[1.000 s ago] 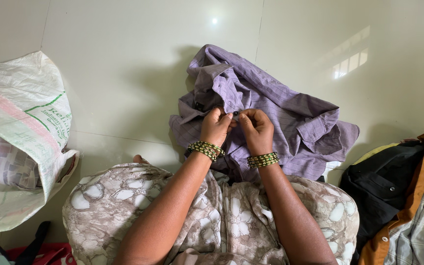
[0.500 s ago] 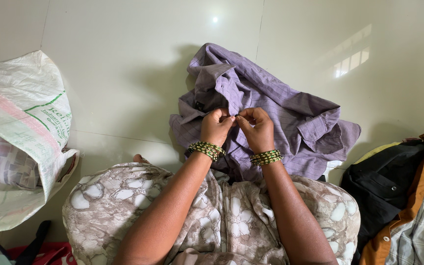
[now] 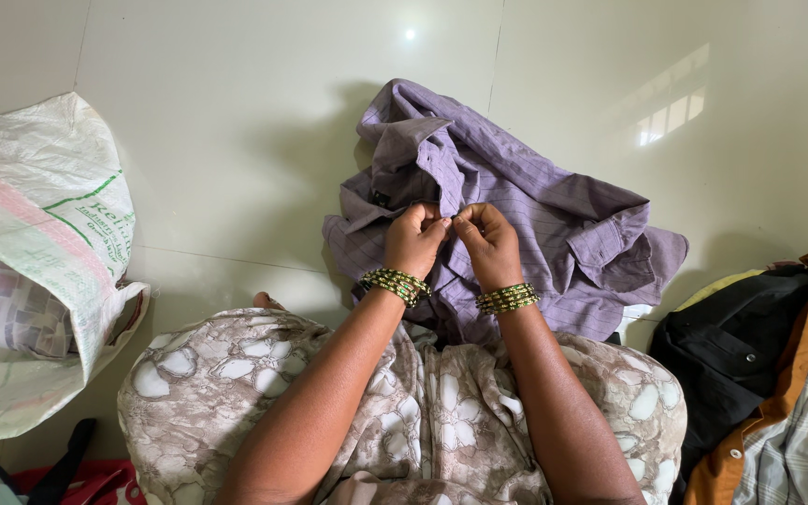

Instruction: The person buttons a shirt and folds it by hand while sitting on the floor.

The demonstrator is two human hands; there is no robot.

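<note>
Item: purple striped shirt (image 3: 554, 220), crumpled on the pale tiled floor (image 3: 236, 122), directly beyond the person's knees. Collar end lies past the grip, farthest from the person; a cuffed sleeve lies to the right of the grip; the lower hem is hidden under the wrists and lap.

Left hand (image 3: 413, 241): fingers curled and pressed together, pinching the shirt's front edge. What lies between the fingertips is covered by the knuckles and cannot be made out.

Right hand (image 3: 490, 245): fingers likewise pinched on the same front edge, just beside the left hand, the fingertips of both almost touching. Any button or buttonhole at the grip is too small and too shadowed to tell.

Wrists: stacked green and gold bangles (image 3: 393, 283) on each, just behind the grip.

Lap: patterned beige garment (image 3: 423, 411), nearer the person than the grip, cut off by the bottom edge.

Left of the grip, well apart: white woven sack (image 3: 39, 215), open, checked fabric showing inside; partly out of frame.

Right of the grip, well apart: pile of clothes (image 3: 769, 374), black, orange-brown and pale checked pieces, cut off at the right edge.

Bottom left corner: red and black item (image 3: 77, 477), mostly out of frame, kind unclear.
</note>
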